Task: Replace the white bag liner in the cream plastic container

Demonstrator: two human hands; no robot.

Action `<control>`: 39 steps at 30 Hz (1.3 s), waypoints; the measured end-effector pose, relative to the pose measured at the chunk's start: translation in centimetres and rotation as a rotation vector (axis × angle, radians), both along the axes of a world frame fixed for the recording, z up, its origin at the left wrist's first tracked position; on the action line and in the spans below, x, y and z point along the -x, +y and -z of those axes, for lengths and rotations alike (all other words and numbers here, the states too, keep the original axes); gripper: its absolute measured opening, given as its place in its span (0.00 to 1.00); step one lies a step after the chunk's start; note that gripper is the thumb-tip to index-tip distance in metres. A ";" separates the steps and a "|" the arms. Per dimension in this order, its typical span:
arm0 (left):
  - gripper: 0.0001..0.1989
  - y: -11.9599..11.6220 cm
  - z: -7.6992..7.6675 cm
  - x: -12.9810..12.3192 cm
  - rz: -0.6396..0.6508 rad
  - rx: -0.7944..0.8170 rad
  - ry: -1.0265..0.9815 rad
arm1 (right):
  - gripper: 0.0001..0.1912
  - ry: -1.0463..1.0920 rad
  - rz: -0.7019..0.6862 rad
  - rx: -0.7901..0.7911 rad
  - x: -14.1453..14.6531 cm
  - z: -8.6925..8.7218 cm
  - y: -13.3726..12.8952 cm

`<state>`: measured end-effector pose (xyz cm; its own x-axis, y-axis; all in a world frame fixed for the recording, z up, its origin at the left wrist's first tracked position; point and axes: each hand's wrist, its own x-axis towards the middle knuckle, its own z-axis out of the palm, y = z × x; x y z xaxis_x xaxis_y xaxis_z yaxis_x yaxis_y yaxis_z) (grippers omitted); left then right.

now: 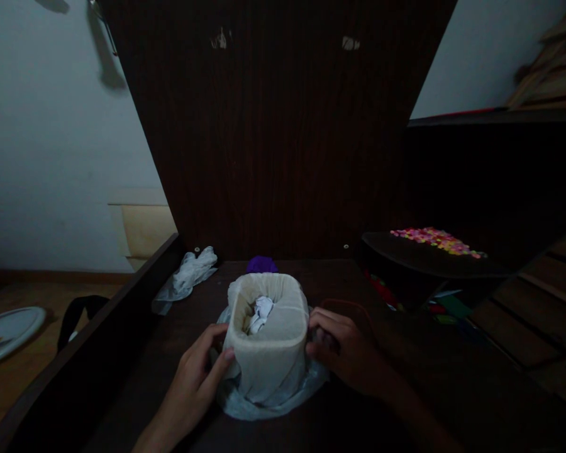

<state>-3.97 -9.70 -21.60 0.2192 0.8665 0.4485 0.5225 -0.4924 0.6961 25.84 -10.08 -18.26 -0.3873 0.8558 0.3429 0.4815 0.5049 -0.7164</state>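
Note:
A small bin (pixel 268 371) lined with a thin whitish plastic bag stands on the dark wooden surface. The bag folds over its rim and spreads loosely round its base. Crumpled white paper (pixel 261 313) lies inside, and part of the bag covers the right side of the opening. My left hand (pixel 195 371) is at the bin's left side, its thumb and fingers apart and touching the bag. On the right side, my right hand (pixel 337 346) has curled fingers pinched at the bag near the rim.
Crumpled clear plastic (pixel 188 274) lies at the back left, and a purple object (pixel 262 265) sits behind the bin. A raised board (pixel 89 352) edges the left. At the right, a dark shelf (pixel 387 251) carries small pink and yellow pieces (pixel 436 240).

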 end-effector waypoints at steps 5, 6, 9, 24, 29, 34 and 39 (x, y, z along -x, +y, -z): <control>0.09 -0.4 -0.1 -1.1 0.053 -0.076 -0.067 | 0.24 -0.053 0.060 -0.052 1.2 0.5 -0.3; 0.09 -0.6 -0.2 -1.2 0.049 -0.113 -0.074 | 0.23 -0.036 0.046 -0.062 1.3 0.5 -0.3; 0.08 -1.2 -0.5 -1.5 0.021 -0.247 -0.087 | 0.22 0.020 -0.011 -0.054 1.6 0.4 -0.6; 0.07 -3.5 1.0 -2.6 0.061 -0.573 0.068 | 0.20 0.194 0.304 0.060 1.1 0.6 -0.6; 0.07 -3.0 -0.5 -2.1 -0.048 -0.496 -0.080 | 0.14 0.228 0.341 0.044 0.4 -1.4 0.9; 0.07 1.4 -3.9 -1.7 -0.192 -0.190 -0.179 | 0.10 0.070 0.265 -0.096 1.0 -4.7 5.1; 0.17 6.2 -5.7 -1.9 0.098 0.185 -0.242 | 0.09 -0.097 0.136 -0.068 2.2 -5.1 8.8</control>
